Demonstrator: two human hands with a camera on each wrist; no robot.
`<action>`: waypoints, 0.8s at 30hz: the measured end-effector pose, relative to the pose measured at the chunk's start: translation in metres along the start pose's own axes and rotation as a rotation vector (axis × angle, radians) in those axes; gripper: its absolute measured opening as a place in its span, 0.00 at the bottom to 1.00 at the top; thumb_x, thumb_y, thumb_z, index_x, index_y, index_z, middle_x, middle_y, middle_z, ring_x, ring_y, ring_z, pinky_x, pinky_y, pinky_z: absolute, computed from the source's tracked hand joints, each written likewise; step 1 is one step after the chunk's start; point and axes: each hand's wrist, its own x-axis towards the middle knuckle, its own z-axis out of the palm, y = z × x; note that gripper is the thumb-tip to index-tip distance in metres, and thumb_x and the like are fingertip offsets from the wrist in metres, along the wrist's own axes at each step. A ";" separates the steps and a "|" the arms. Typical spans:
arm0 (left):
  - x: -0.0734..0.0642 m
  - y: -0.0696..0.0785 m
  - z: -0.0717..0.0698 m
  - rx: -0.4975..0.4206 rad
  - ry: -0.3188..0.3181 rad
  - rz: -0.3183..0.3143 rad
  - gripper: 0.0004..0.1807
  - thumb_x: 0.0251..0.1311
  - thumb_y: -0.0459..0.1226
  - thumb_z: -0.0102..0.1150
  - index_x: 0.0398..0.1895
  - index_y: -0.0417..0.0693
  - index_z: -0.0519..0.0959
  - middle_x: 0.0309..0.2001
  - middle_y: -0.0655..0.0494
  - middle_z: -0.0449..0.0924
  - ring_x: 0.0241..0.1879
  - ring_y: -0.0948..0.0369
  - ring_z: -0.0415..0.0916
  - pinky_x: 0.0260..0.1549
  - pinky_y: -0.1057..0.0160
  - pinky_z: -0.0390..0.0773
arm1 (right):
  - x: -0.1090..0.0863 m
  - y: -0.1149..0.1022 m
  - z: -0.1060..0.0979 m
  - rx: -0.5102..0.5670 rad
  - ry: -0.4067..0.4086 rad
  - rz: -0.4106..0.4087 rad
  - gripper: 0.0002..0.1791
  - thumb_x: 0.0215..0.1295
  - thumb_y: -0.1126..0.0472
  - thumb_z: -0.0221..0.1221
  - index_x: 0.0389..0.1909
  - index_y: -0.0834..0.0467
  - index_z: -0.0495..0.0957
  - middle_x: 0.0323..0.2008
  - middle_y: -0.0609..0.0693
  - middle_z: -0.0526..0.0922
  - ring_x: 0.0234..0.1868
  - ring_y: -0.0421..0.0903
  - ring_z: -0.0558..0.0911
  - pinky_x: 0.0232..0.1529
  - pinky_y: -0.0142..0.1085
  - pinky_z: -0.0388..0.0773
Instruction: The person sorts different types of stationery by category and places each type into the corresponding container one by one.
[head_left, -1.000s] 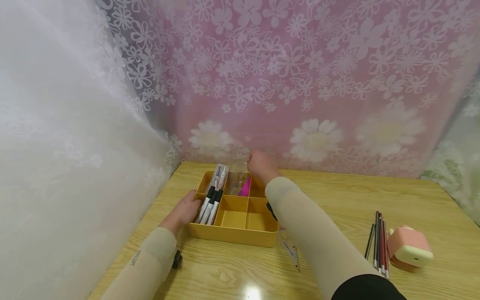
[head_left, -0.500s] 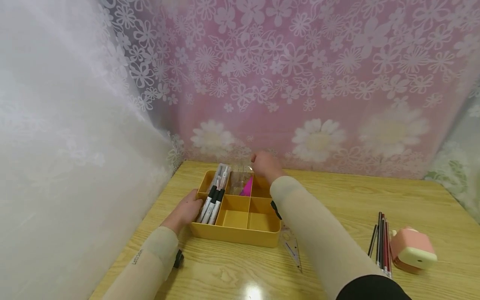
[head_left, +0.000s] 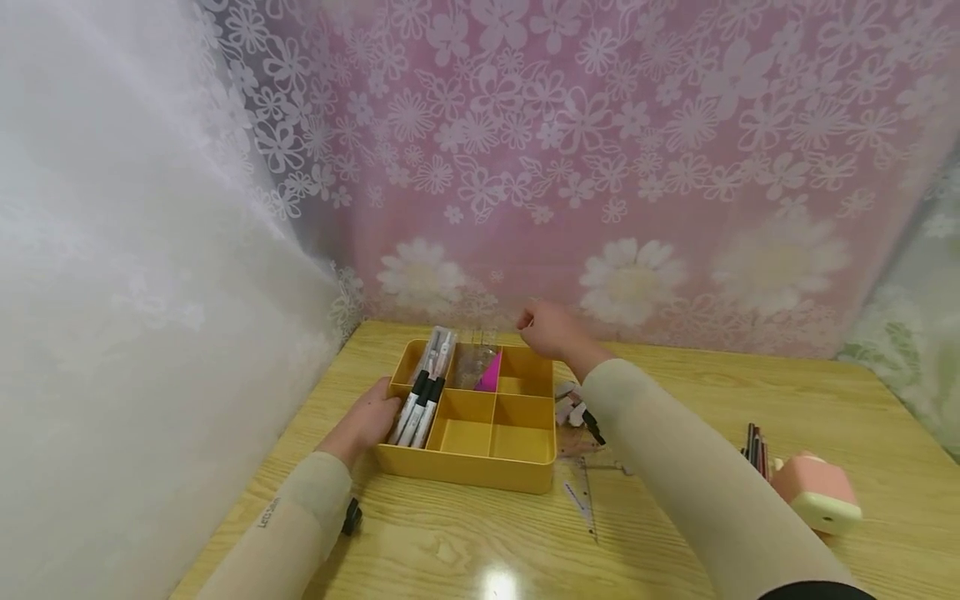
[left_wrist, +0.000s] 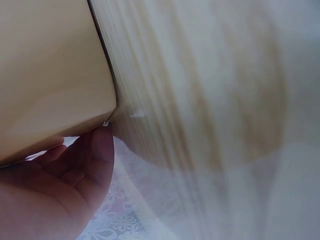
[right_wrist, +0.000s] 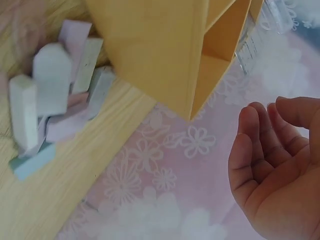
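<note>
My left hand [head_left: 373, 417] grips the left side of a yellow divided organizer box [head_left: 465, 472], and its fingertips touch the box in the left wrist view. My right hand [head_left: 553, 333] hovers above the rear right compartment with nothing in it; the right wrist view shows its fingers loosely curved. Black-capped white markers [head_left: 418, 412] fill the front left compartment. Behind them, a clear case of pens [head_left: 438, 352] leans up at an angle. Clear plastic pieces and a magenta triangular piece [head_left: 491, 373] stand in the rear middle compartment.
Several small erasers [right_wrist: 52, 80] lie heaped right of the box. Nearer the front is a clear ruler set square [head_left: 587, 504]. Farther right are pencils [head_left: 757, 450], partly behind the right sleeve, and a pink and cream pencil sharpener [head_left: 817, 492]. A floral curtain [head_left: 630, 279] hangs behind the table.
My right hand has moved right, away from the clear plastic in the rear middle compartment. Its forearm has swung right too, uncovering the erasers and covering part of the pencils. The left hand stays put.
</note>
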 end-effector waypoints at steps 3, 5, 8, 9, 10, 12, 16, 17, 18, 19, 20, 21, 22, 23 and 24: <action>-0.001 0.000 0.000 -0.004 0.001 -0.008 0.25 0.78 0.40 0.35 0.74 0.41 0.61 0.72 0.39 0.65 0.72 0.42 0.60 0.70 0.38 0.55 | -0.008 0.005 -0.005 -0.023 0.003 -0.033 0.13 0.73 0.63 0.51 0.52 0.60 0.78 0.50 0.56 0.81 0.43 0.52 0.80 0.41 0.45 0.78; -0.002 0.000 0.000 -0.004 0.002 -0.013 0.25 0.78 0.40 0.35 0.74 0.41 0.61 0.71 0.39 0.65 0.71 0.41 0.60 0.70 0.38 0.55 | -0.016 0.009 -0.007 -0.046 0.010 -0.060 0.12 0.72 0.62 0.52 0.50 0.60 0.79 0.49 0.56 0.81 0.44 0.52 0.80 0.42 0.46 0.79; -0.003 0.000 0.000 -0.002 0.002 -0.018 0.25 0.78 0.39 0.35 0.74 0.41 0.61 0.71 0.39 0.65 0.71 0.41 0.60 0.70 0.38 0.55 | -0.028 0.015 -0.010 -0.059 0.015 -0.085 0.10 0.71 0.62 0.54 0.48 0.60 0.80 0.46 0.55 0.82 0.42 0.52 0.81 0.41 0.47 0.80; -0.004 -0.001 0.000 -0.002 0.001 -0.020 0.25 0.77 0.39 0.35 0.73 0.41 0.61 0.71 0.39 0.66 0.71 0.41 0.60 0.70 0.38 0.56 | -0.033 0.018 -0.011 -0.065 0.014 -0.090 0.10 0.72 0.61 0.55 0.47 0.59 0.80 0.46 0.55 0.82 0.41 0.52 0.81 0.41 0.47 0.79; -0.004 -0.001 0.001 -0.002 0.000 -0.021 0.25 0.78 0.40 0.35 0.74 0.41 0.61 0.71 0.39 0.66 0.71 0.41 0.60 0.70 0.38 0.56 | -0.037 0.020 -0.012 -0.068 0.013 -0.097 0.09 0.72 0.61 0.55 0.47 0.59 0.80 0.45 0.54 0.82 0.40 0.51 0.81 0.41 0.47 0.79; -0.004 -0.002 0.001 -0.003 -0.004 -0.016 0.25 0.78 0.39 0.35 0.73 0.40 0.61 0.71 0.38 0.66 0.71 0.42 0.61 0.70 0.38 0.56 | -0.046 0.024 -0.014 -0.074 0.013 -0.107 0.08 0.73 0.60 0.56 0.46 0.59 0.80 0.44 0.54 0.82 0.39 0.50 0.80 0.40 0.47 0.79; -0.004 -0.001 0.001 0.003 -0.007 0.003 0.25 0.77 0.39 0.35 0.73 0.38 0.62 0.69 0.38 0.67 0.70 0.42 0.62 0.69 0.39 0.58 | -0.062 0.033 -0.014 -0.093 0.023 -0.129 0.08 0.73 0.59 0.57 0.45 0.58 0.80 0.43 0.53 0.82 0.38 0.49 0.80 0.41 0.47 0.79; -0.004 -0.001 0.001 0.005 -0.009 0.009 0.25 0.77 0.39 0.35 0.73 0.38 0.62 0.69 0.37 0.67 0.70 0.41 0.62 0.69 0.39 0.58 | -0.067 0.036 -0.014 -0.095 0.025 -0.128 0.08 0.73 0.59 0.58 0.45 0.58 0.80 0.43 0.53 0.82 0.39 0.49 0.80 0.42 0.48 0.79; -0.004 0.000 0.001 0.008 -0.010 0.014 0.26 0.77 0.39 0.35 0.73 0.37 0.62 0.69 0.37 0.67 0.69 0.41 0.63 0.69 0.39 0.58 | -0.071 0.038 -0.014 -0.094 0.026 -0.121 0.08 0.73 0.59 0.58 0.46 0.58 0.80 0.43 0.53 0.82 0.39 0.49 0.80 0.42 0.48 0.79; -0.004 0.001 0.001 0.009 -0.009 0.014 0.26 0.77 0.39 0.35 0.72 0.38 0.62 0.69 0.37 0.67 0.69 0.41 0.63 0.69 0.39 0.58 | -0.075 0.041 -0.014 -0.101 0.025 -0.115 0.08 0.73 0.59 0.58 0.46 0.58 0.80 0.43 0.52 0.82 0.39 0.49 0.80 0.42 0.48 0.79; -0.003 0.001 0.000 0.006 -0.010 0.013 0.26 0.77 0.39 0.34 0.73 0.38 0.62 0.69 0.37 0.67 0.70 0.41 0.62 0.69 0.39 0.58 | -0.078 0.043 -0.013 -0.111 0.025 -0.108 0.08 0.73 0.58 0.58 0.46 0.57 0.80 0.43 0.52 0.82 0.40 0.49 0.80 0.42 0.49 0.79; -0.003 0.002 0.000 0.004 -0.010 0.016 0.26 0.77 0.39 0.34 0.73 0.38 0.61 0.69 0.37 0.67 0.70 0.41 0.62 0.69 0.39 0.58 | -0.082 0.045 -0.013 -0.121 0.025 -0.102 0.09 0.73 0.57 0.58 0.47 0.57 0.80 0.43 0.51 0.83 0.40 0.49 0.81 0.42 0.49 0.79; -0.003 0.002 0.000 0.001 -0.010 0.017 0.25 0.77 0.39 0.34 0.72 0.38 0.61 0.69 0.37 0.67 0.69 0.41 0.63 0.69 0.39 0.58 | -0.085 0.048 -0.012 -0.129 0.026 -0.095 0.09 0.72 0.57 0.58 0.47 0.56 0.80 0.42 0.51 0.83 0.40 0.49 0.81 0.42 0.48 0.79; -0.002 0.002 0.000 -0.003 -0.011 0.017 0.25 0.77 0.39 0.34 0.72 0.38 0.61 0.69 0.37 0.67 0.70 0.41 0.62 0.69 0.39 0.58 | -0.089 0.050 -0.011 -0.136 0.022 -0.087 0.09 0.72 0.56 0.58 0.47 0.56 0.80 0.41 0.50 0.83 0.39 0.48 0.81 0.41 0.48 0.80; -0.002 0.001 0.000 -0.004 -0.009 0.018 0.25 0.77 0.39 0.34 0.72 0.38 0.61 0.69 0.37 0.67 0.69 0.41 0.63 0.69 0.39 0.58 | -0.092 0.052 -0.009 -0.149 0.020 -0.079 0.09 0.72 0.56 0.59 0.46 0.56 0.80 0.41 0.49 0.83 0.38 0.47 0.81 0.40 0.47 0.80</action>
